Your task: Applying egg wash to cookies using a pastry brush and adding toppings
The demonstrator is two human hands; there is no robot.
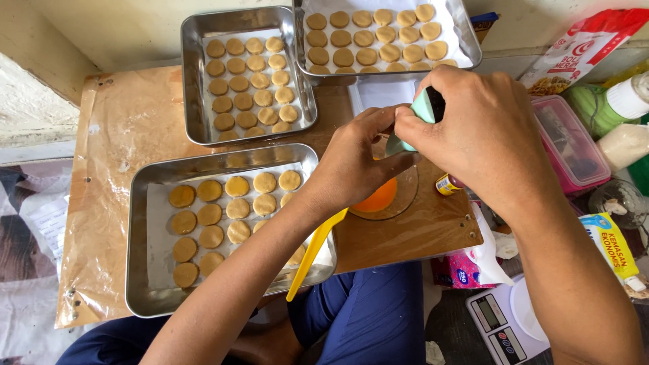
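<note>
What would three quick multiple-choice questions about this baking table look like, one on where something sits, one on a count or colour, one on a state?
1. Where is the glass dish with orange liquid?
A. inside the nearest tray
B. on the wooden board, under the hands
C. on the kitchen scale

2. How many metal trays of dough rounds are there?
A. one
B. three
C. five

3. What is the right hand doing?
A. lying flat on the board
B. gripping a pale green handle
C. lifting a tray

Answers:
1 B: the glass dish rests on the wooden board, just below the left hand.
2 B: the nearest tray, a middle tray and a far tray all hold rounds.
3 B: the right hand is closed round the pale green handle, which the left fingertips also touch.
</note>
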